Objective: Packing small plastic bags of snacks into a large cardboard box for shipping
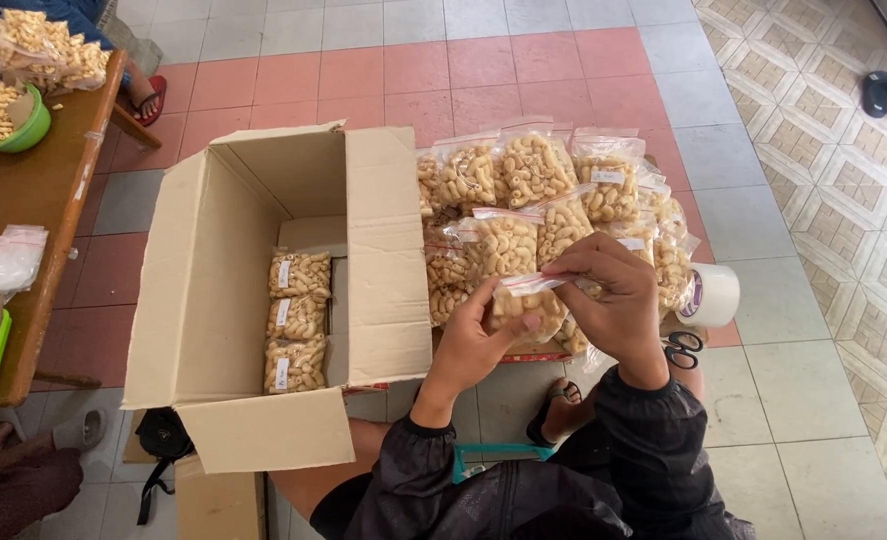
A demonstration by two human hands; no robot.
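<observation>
Fingers [523,325] of both hands pinch clear snack bag [528,300] w/ red zip strip

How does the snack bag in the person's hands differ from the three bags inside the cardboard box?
The held bag is gripped by both the left hand and right hand; the boxed bags lie untouched. The held bag is alone above the heap, while the boxed bags sit in a neat row. All are clear bags of pale curled snacks.

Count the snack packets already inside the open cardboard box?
3 in the cardboard box, stacked in a column: top packet, middle packet, bottom packet. More may be hidden beneath them.
</observation>
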